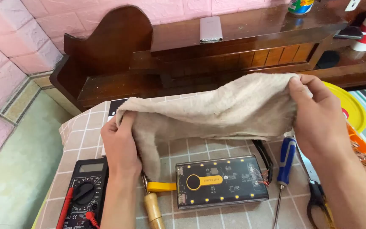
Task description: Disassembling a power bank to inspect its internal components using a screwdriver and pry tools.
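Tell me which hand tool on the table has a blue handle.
The blue-handled screwdriver, lying just right of the transparent circuit box. The tool beside the yellow pry piece has a wooden handle; the scissors are black.

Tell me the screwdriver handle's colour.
Blue, on the screwdriver in the head view.

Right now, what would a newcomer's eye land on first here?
A beige cloth stretched mid-frame between the left hand and right hand, above the checked table. Under it lies a clear-cased power bank; a black multimeter sits lower left, a blue-handled screwdriver to the right.
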